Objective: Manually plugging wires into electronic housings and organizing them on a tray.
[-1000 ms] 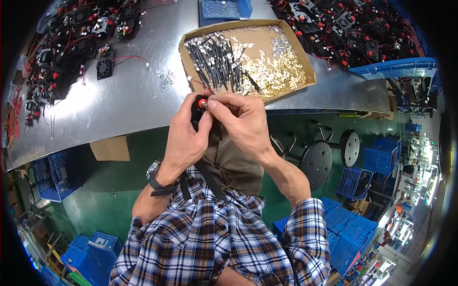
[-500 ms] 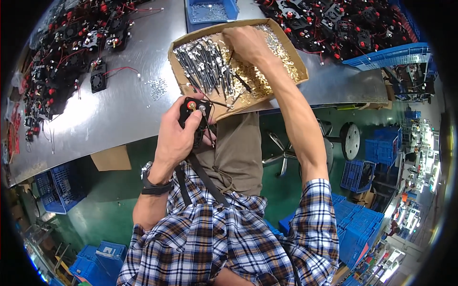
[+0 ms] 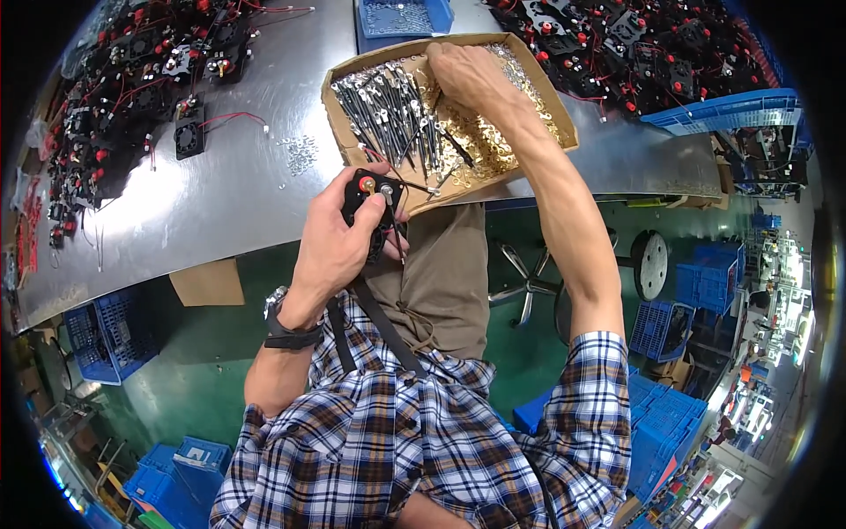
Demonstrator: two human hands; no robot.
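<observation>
My left hand [image 3: 335, 234] is closed around a black fan-like unit [image 3: 390, 208] with one red-collared post and one silver post on its face. The thumb presses beside the silver post, and thin wires hang from the unit. Just above it lies a shallow cardboard tray [image 3: 337, 134]. Black leads [image 3: 383, 119] with silver ring ends fill its left part, and gold-coloured terminals [image 3: 495, 145] are heaped towards the right. My right hand [image 3: 476, 81] reaches into the tray's far side with bent fingers. Its fingertips are hidden, so whether it grips a part cannot be made out.
A blue bin [image 3: 405, 19] of small metal parts stands behind the tray. Small silver pieces [image 3: 300, 154] lie loose on the metal table [image 3: 238, 207]. Black fan units [image 3: 189, 137] with red wires are piled left, and similar parts [image 3: 617, 53] right. A blue crate [image 3: 718, 115] borders the right pile.
The whole view has shifted slightly, so the tray and both hands appear a little further right. My left hand keeps its hold on the unit; my right hand stays in the tray.
</observation>
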